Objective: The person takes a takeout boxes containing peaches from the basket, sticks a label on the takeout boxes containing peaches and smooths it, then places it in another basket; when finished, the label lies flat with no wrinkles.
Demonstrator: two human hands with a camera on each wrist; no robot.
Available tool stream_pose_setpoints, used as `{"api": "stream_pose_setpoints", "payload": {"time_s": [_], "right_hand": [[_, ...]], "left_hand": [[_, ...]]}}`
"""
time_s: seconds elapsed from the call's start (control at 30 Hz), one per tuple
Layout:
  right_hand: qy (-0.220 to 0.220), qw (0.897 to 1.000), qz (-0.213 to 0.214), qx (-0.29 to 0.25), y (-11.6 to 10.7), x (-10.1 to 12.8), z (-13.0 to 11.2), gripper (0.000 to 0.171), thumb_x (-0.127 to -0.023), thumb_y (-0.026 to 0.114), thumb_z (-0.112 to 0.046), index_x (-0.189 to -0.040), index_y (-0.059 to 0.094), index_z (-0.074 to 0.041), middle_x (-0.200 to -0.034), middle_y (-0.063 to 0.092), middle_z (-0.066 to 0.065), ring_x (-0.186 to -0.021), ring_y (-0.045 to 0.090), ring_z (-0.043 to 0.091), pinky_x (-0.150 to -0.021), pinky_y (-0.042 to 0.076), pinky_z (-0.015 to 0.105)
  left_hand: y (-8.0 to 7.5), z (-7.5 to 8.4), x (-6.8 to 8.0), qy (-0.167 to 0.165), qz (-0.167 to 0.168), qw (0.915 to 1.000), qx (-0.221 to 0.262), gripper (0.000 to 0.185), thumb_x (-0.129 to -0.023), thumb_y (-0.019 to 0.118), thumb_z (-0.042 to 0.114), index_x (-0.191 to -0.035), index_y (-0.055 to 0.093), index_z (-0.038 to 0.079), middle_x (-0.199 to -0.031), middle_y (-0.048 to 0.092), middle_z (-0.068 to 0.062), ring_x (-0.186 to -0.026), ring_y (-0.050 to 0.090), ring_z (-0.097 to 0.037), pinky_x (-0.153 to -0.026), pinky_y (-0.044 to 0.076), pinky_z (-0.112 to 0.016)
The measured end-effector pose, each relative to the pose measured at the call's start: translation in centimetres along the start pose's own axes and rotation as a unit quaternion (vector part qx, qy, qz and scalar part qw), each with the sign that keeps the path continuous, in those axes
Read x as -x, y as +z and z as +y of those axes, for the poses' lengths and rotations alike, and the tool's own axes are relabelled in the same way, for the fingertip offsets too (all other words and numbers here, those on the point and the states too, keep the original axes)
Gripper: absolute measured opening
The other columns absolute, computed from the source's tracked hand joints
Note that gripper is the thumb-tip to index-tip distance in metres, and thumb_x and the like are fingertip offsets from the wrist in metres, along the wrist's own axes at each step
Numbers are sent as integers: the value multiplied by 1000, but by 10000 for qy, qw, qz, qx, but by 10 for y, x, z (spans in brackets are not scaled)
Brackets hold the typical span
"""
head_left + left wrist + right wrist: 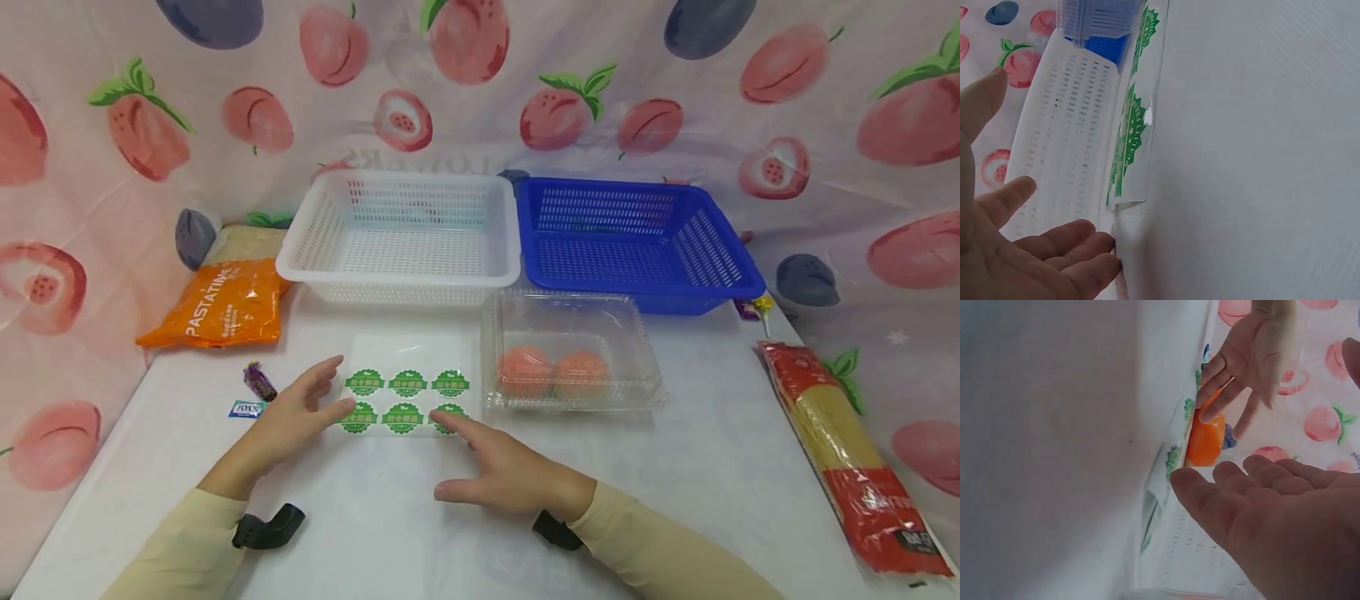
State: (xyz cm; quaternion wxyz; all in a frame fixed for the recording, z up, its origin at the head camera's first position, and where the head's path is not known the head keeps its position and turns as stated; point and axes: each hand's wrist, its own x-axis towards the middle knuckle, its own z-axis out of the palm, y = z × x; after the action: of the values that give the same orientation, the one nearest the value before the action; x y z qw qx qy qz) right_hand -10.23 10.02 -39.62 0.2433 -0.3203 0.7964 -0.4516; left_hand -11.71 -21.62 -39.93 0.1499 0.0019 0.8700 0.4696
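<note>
A clear sheet (pixel 406 385) with several round green stickers (pixel 407 382) lies flat on the white table (pixel 675 483). My left hand (pixel 315 398) is spread with straight fingers, its fingertips (pixel 1094 245) touching the sheet's left edge (pixel 1130 134). My right hand (pixel 497 471) rests on the table, its straight index finger lying on the lower right sticker (pixel 450 412). In the right wrist view the right hand's palm (pixel 1272 515) is open, with the left hand (pixel 1247 356) beyond it over the sheet (pixel 1169 464). Neither hand holds anything.
A clear lidded box (pixel 570 350) with two orange-pink round things stands right of the sheet. Behind it are a white basket (pixel 405 237) and a blue basket (pixel 637 242). An orange pasta bag (pixel 221 304) and a small candy (pixel 258 382) lie left, a spaghetti pack (pixel 847 450) right.
</note>
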Motion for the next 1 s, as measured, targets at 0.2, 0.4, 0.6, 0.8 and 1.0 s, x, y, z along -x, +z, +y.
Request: {"api": "stream_pose_setpoints", "payload": {"time_s": [0.2, 0.4, 0.6, 0.8, 1.0], "right_hand": [[51, 9993, 35, 358, 1, -5, 7, 85, -91, 74, -35, -157, 29, -6, -160, 33, 6, -145, 29, 19, -118, 25, 40], [187, 9991, -36, 386, 1, -13, 12, 87, -91, 74, -34, -158, 26, -7, -160, 31, 3, -146, 28, 16, -118, 24, 36], [218, 9991, -89, 351, 0, -16, 11, 87, -91, 74, -34, -158, 26, -5, -160, 32, 6, -146, 28, 17, -118, 24, 37], [259, 9990, -87, 342, 0, -16, 11, 87, -91, 74, -35, -157, 27, -5, -160, 32, 6, -145, 29, 16, -118, 25, 37], [181, 9993, -107, 313, 0, -17, 10, 87, -91, 76, -35, -158, 27, -7, -160, 33, 7, -145, 29, 18, -118, 24, 37]], "left_hand": [[4, 1, -1, 48, -81, 10000, -24, 83, -96, 67, 41, -160, 24, 12, -158, 26, -28, -142, 28, -49, -108, 33, -61], [6, 5, 0, 98, -120, 9999, -61, 79, -96, 67, 40, -158, 27, 11, -157, 28, -29, -139, 33, -50, -105, 37, -61], [6, 5, -5, -49, 49, 10000, -57, 78, -96, 66, 44, -158, 30, 12, -155, 33, -27, -135, 41, -45, -104, 40, -61], [2, 3, -11, -257, 311, 9991, 142, 80, -95, 66, 47, -158, 30, 14, -153, 36, -25, -130, 44, -44, -105, 39, -60], [1, 4, -11, -91, 30, 9985, 530, 76, -94, 70, 38, -157, 33, 14, -161, 20, -24, -145, 17, -49, -111, 16, -70]]}}
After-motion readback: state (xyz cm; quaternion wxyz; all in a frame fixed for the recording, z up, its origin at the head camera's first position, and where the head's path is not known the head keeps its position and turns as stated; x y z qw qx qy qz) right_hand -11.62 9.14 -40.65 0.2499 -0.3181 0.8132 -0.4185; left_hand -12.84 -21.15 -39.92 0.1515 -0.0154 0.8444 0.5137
